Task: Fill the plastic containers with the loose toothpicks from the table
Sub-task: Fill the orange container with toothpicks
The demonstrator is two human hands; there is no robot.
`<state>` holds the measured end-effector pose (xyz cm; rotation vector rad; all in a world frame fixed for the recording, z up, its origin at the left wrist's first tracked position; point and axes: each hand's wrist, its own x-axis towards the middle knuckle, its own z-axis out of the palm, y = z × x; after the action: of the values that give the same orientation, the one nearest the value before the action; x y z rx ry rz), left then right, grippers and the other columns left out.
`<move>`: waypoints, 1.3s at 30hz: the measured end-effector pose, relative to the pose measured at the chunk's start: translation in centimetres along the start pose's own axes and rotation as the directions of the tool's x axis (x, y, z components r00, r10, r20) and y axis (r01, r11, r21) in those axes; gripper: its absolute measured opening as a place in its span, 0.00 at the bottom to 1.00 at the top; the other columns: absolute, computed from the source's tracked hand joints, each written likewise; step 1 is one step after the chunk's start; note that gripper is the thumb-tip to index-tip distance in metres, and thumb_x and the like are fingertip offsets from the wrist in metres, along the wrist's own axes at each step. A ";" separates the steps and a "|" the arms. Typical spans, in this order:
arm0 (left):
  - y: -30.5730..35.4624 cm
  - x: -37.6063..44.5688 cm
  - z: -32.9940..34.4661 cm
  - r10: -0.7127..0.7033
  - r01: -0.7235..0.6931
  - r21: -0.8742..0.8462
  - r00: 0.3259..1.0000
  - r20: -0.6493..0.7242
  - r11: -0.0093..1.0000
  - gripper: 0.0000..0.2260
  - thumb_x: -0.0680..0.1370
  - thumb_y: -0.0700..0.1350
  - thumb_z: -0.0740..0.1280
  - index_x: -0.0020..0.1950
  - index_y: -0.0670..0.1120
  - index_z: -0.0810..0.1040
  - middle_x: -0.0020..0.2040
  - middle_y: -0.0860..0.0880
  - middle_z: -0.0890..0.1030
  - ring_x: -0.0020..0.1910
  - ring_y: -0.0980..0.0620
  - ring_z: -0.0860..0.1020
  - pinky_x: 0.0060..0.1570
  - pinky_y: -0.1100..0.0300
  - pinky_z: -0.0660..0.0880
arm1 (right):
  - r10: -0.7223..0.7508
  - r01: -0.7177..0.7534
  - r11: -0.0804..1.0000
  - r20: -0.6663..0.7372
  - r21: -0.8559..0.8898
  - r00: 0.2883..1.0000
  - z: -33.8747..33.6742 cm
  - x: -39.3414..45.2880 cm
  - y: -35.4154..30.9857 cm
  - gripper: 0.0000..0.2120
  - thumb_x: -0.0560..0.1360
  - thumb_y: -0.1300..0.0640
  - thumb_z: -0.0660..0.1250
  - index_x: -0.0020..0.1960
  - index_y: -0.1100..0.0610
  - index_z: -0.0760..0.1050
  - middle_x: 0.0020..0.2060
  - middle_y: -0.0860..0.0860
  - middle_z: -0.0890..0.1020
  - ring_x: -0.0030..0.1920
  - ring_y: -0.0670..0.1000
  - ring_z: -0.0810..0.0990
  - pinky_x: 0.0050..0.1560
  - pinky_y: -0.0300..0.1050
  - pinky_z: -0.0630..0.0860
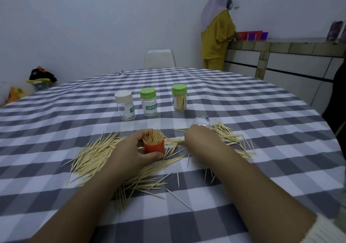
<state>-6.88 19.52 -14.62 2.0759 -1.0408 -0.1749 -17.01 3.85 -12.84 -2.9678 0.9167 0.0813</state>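
Note:
My left hand (132,150) grips an orange container (154,147) packed with upright toothpicks, standing on the checked tablecloth (56,130). My right hand (201,136) rests knuckles-up on the loose toothpicks (93,154) to its right; its fingertips are hidden, so what they hold cannot be seen. A clear empty container (201,123) lies just beyond that hand. Further back stand three capped jars: a beige-lidded one (125,105), a green-lidded one labelled toothpick (148,101), and a green-lidded one full of toothpicks (179,97).
Toothpicks lie scattered left, right and in front of the orange container. A white chair (159,58) stands behind the table. A person in yellow (217,36) stands at a tiled counter (280,49) at the back right. A dark shape (337,102) is at the right edge.

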 end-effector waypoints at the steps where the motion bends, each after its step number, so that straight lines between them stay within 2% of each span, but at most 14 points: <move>1: 0.0 0.0 0.0 -0.002 0.002 -0.005 1.000 0.003 1.000 0.34 0.67 0.49 0.77 0.71 0.54 0.68 0.54 0.58 0.71 0.41 0.69 0.70 0.37 0.76 0.66 | -0.014 0.014 1.000 -0.024 -0.007 1.000 0.1 -0.1 0.1 0.16 0.75 0.65 0.64 0.62 0.63 0.73 0.59 0.58 0.74 0.59 0.58 0.74 0.54 0.47 0.72; 4: 0.0 0.0 0.0 -0.002 0.002 -0.013 1.000 0.011 1.000 0.34 0.67 0.49 0.77 0.71 0.54 0.68 0.54 0.57 0.71 0.42 0.69 0.70 0.38 0.76 0.66 | 0.003 -0.001 1.000 -0.060 0.025 0.998 0.2 0.3 0.2 0.13 0.75 0.65 0.64 0.58 0.62 0.75 0.49 0.56 0.74 0.52 0.57 0.75 0.47 0.46 0.70; 6: 0.0 0.0 0.0 -0.001 0.001 -0.019 1.000 0.013 1.000 0.34 0.67 0.48 0.77 0.71 0.54 0.68 0.54 0.58 0.72 0.42 0.69 0.71 0.38 0.76 0.67 | 0.055 -0.040 0.984 -0.083 0.172 0.995 0.0 0.8 0.3 0.08 0.77 0.62 0.62 0.55 0.61 0.76 0.40 0.53 0.73 0.46 0.55 0.75 0.44 0.45 0.72; 9: 0.1 -0.1 0.1 -0.005 0.006 -0.048 1.000 0.014 0.999 0.34 0.67 0.47 0.77 0.70 0.54 0.68 0.52 0.60 0.71 0.41 0.70 0.71 0.37 0.75 0.68 | 0.098 -0.026 0.892 -0.138 0.451 0.986 -0.3 0.7 0.9 0.08 0.79 0.60 0.58 0.52 0.58 0.76 0.42 0.53 0.78 0.46 0.55 0.78 0.44 0.47 0.74; 11: 0.1 -0.1 0.1 -0.003 0.004 -0.061 1.000 0.022 0.998 0.33 0.68 0.47 0.77 0.70 0.54 0.68 0.53 0.59 0.73 0.42 0.69 0.72 0.39 0.74 0.70 | 0.106 0.025 0.770 -0.167 0.637 0.980 -0.6 0.2 1.0 0.09 0.81 0.57 0.58 0.50 0.57 0.76 0.44 0.53 0.81 0.46 0.53 0.79 0.47 0.49 0.76; 12: 0.1 -0.1 0.1 -0.004 0.006 -0.071 1.000 0.023 0.997 0.33 0.67 0.47 0.78 0.70 0.54 0.69 0.55 0.58 0.74 0.43 0.68 0.73 0.42 0.73 0.71 | 0.107 0.046 0.684 -0.163 0.728 0.981 -0.7 -0.1 1.1 0.09 0.81 0.56 0.58 0.48 0.57 0.76 0.42 0.52 0.81 0.43 0.50 0.80 0.45 0.48 0.76; 14: 0.0 -0.1 0.1 -0.007 0.009 -0.091 1.000 0.021 0.996 0.33 0.67 0.47 0.78 0.69 0.55 0.69 0.56 0.58 0.75 0.45 0.67 0.74 0.45 0.71 0.72 | 0.098 0.056 0.469 -0.115 0.882 0.989 -0.9 -0.3 0.8 0.09 0.81 0.57 0.59 0.46 0.57 0.76 0.40 0.52 0.82 0.39 0.48 0.81 0.41 0.44 0.76; 15: -0.1 -0.1 0.1 -0.006 0.008 -0.089 1.000 0.021 0.996 0.32 0.67 0.47 0.78 0.69 0.55 0.69 0.55 0.59 0.75 0.45 0.67 0.74 0.45 0.72 0.72 | 0.093 0.049 0.364 -0.089 0.930 0.992 -0.9 -0.3 0.6 0.08 0.81 0.58 0.60 0.46 0.58 0.76 0.41 0.54 0.83 0.39 0.49 0.82 0.43 0.46 0.77; 18: -0.3 0.0 0.1 -0.002 0.003 -0.084 1.000 0.015 0.996 0.32 0.67 0.48 0.78 0.68 0.56 0.70 0.55 0.60 0.74 0.45 0.68 0.73 0.42 0.73 0.71 | 0.086 0.034 0.159 -0.048 0.987 0.995 -0.9 -0.3 0.1 0.07 0.81 0.60 0.59 0.50 0.59 0.76 0.44 0.57 0.84 0.44 0.54 0.84 0.49 0.50 0.79; 22: -0.4 0.2 0.1 -0.002 0.003 -0.090 1.000 0.007 0.996 0.32 0.66 0.48 0.79 0.67 0.56 0.71 0.55 0.59 0.76 0.46 0.68 0.75 0.43 0.74 0.72 | 0.094 0.032 -0.044 -0.027 0.999 0.995 -0.6 -0.1 -1.0 0.06 0.81 0.61 0.59 0.49 0.59 0.75 0.43 0.56 0.84 0.43 0.53 0.84 0.45 0.45 0.81; 24: -0.5 0.1 0.1 -0.002 0.003 -0.094 1.000 0.007 0.996 0.31 0.66 0.48 0.79 0.67 0.56 0.71 0.53 0.60 0.76 0.45 0.67 0.76 0.43 0.74 0.72 | 0.104 0.043 -0.079 -0.034 0.996 0.994 -0.5 -0.1 -1.4 0.07 0.81 0.61 0.59 0.49 0.60 0.75 0.42 0.56 0.84 0.43 0.52 0.84 0.43 0.43 0.81; 30: -0.5 0.1 0.1 -0.015 0.016 -0.120 1.000 0.008 0.993 0.32 0.66 0.48 0.79 0.66 0.57 0.71 0.51 0.62 0.75 0.46 0.65 0.77 0.47 0.71 0.74 | 0.142 0.086 -0.058 -0.077 0.995 0.987 -0.3 -0.2 -2.1 0.06 0.80 0.61 0.60 0.48 0.60 0.75 0.43 0.57 0.83 0.45 0.55 0.84 0.46 0.47 0.82; 35: -0.5 0.2 0.1 -0.008 0.009 -0.124 1.000 0.012 0.992 0.32 0.66 0.48 0.79 0.67 0.56 0.71 0.53 0.61 0.76 0.46 0.66 0.77 0.49 0.70 0.75 | 0.175 0.183 -0.158 -0.155 0.970 0.972 -0.4 -0.4 -2.5 0.07 0.81 0.61 0.59 0.48 0.58 0.75 0.43 0.57 0.83 0.43 0.52 0.84 0.40 0.41 0.82; 39: -0.5 0.2 0.1 -0.009 0.010 -0.117 1.000 0.015 0.993 0.32 0.66 0.49 0.79 0.68 0.57 0.70 0.54 0.61 0.76 0.46 0.66 0.77 0.50 0.69 0.75 | 0.199 0.260 -0.171 -0.225 0.950 0.954 -0.5 -0.7 -2.9 0.07 0.81 0.61 0.58 0.48 0.57 0.75 0.44 0.55 0.84 0.45 0.51 0.84 0.43 0.42 0.82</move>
<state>-6.50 19.52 -14.96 1.9772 -1.0059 -0.2505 -15.90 6.64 -12.23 -1.3290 0.4102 -0.7865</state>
